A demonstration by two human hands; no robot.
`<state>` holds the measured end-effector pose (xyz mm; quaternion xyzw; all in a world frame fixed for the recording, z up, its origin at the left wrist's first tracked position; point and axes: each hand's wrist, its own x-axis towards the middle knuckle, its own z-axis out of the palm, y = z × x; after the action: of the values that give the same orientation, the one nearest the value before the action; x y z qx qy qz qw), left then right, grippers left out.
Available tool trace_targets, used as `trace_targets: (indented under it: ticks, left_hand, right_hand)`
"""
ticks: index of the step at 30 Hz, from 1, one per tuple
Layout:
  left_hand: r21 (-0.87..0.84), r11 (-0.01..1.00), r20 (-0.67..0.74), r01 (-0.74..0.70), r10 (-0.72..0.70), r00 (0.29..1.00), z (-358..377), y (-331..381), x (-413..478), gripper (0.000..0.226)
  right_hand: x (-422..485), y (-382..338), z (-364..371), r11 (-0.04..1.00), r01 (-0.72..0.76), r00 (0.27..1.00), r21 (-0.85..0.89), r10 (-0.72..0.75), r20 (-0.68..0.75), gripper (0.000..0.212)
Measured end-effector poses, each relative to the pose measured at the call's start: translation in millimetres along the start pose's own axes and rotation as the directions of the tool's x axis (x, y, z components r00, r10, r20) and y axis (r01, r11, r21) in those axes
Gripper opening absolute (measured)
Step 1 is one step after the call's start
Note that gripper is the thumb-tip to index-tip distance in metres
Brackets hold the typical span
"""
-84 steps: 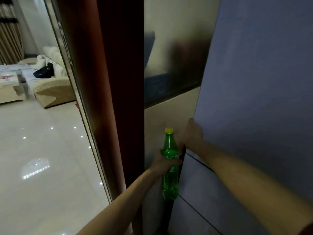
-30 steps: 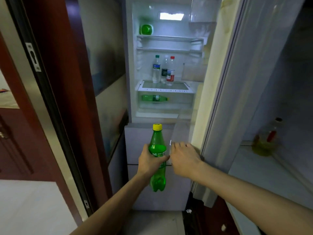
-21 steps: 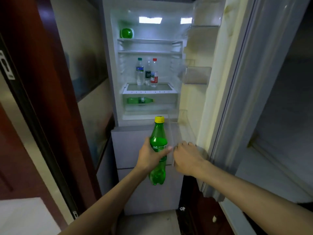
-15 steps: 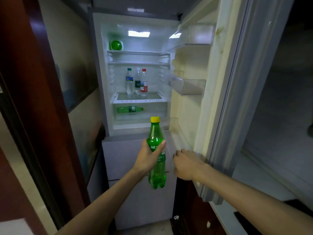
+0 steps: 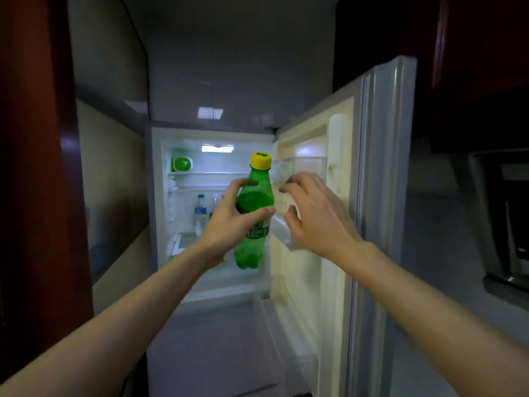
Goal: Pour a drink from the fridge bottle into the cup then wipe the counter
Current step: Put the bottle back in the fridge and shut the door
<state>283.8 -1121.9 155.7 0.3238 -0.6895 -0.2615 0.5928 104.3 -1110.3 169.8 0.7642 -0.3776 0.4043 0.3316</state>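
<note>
The left hand (image 5: 229, 224) grips the green bottle (image 5: 255, 196) around its middle and holds it upright in front of the open fridge (image 5: 156, 196). The bottle has a yellow cap (image 5: 260, 161). The right hand (image 5: 313, 216) is just beside the bottle on its right side, with fingers loosely bent, and it holds nothing. Behind this hand stands the fridge door (image 5: 372, 196), swung open. Inside, 1 green round thing (image 5: 182, 164) sits on the top shelf, and 1 clear water bottle (image 5: 201, 213) stands lower.
</note>
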Motion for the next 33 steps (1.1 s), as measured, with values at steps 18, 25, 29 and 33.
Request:
trace_targets:
  ticks: [18, 25, 29, 33]
  left_hand:
    - [0.125, 0.899, -0.015, -0.420, 0.425, 0.905, 17.8, 74.3, 136.9, 0.060]
    - [0.200, 0.909, 0.146, -0.365, 0.341, 0.929, 41.5, 31.7, 157.5, 0.065]
    - [0.237, 0.920, 0.132, -0.311, 0.286, 0.949, 41.8, 18.1, 162.5, 0.059]
    - [0.258, 0.939, 0.102, -0.229, 0.209, 0.973, 38.5, 12.5, 165.1, 0.058]
  right_hand:
    - [54.8, 37.2, -10.2, 0.979, -0.087, 0.965, -0.182, 0.128, 0.228, 0.050]
    - [54.1, 34.7, -6.8, 0.974, -0.068, 0.962, -0.218, 0.122, 0.244, 0.045]
    - [52.9, 32.9, -7.1, 0.973, -0.065, 0.969, -0.222, 0.115, 0.220, 0.043]
    - [52.8, 31.3, -8.3, 0.976, -0.052, 0.974, -0.211, 0.096, 0.205, 0.042]
